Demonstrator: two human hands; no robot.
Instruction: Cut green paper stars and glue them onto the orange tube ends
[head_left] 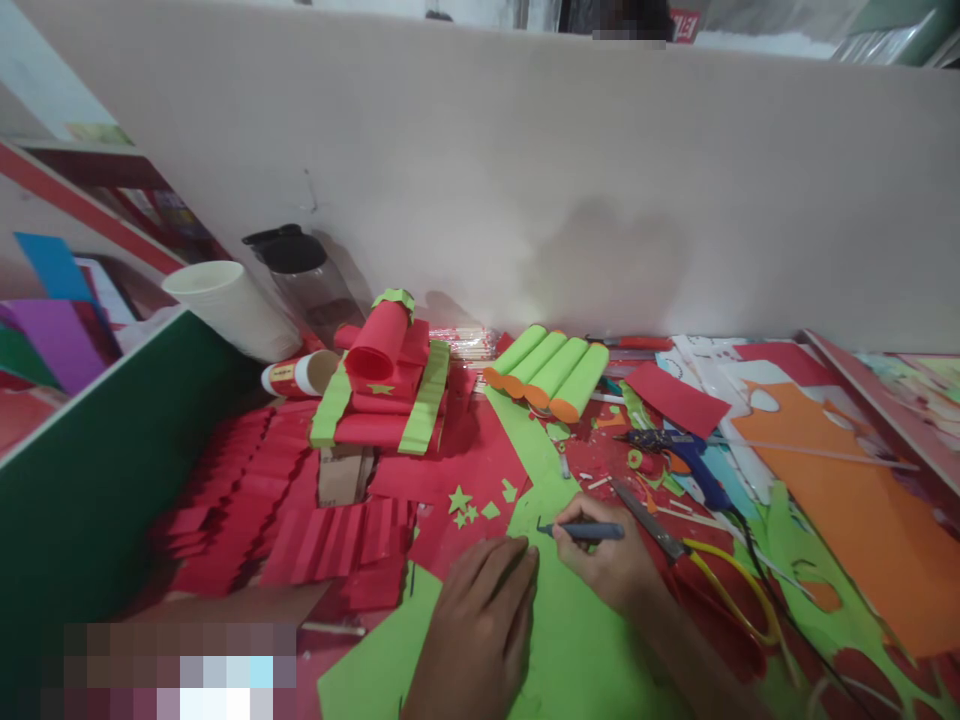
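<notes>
My right hand (611,565) is closed around a dark marker (596,531) whose tip meets a sheet of bright green paper (577,640). A short dark stroke shows at the tip. My left hand (480,620) lies flat on the same sheet, just left of the marker, with its fingers stretched out and holding nothing. Beyond the left hand, small green paper stars (460,498) and scraps lie on red paper (487,450). To the right of my right hand are scissors (675,545) with yellow and red handles.
A red and green paper model (382,385) stands at centre-left, with green paper rolls (551,370) right of it. Folded red strips (240,490), a white cup (236,310) and a bottle (311,280) stand left. A blue glue gun (697,465) and orange paper (862,500) lie right.
</notes>
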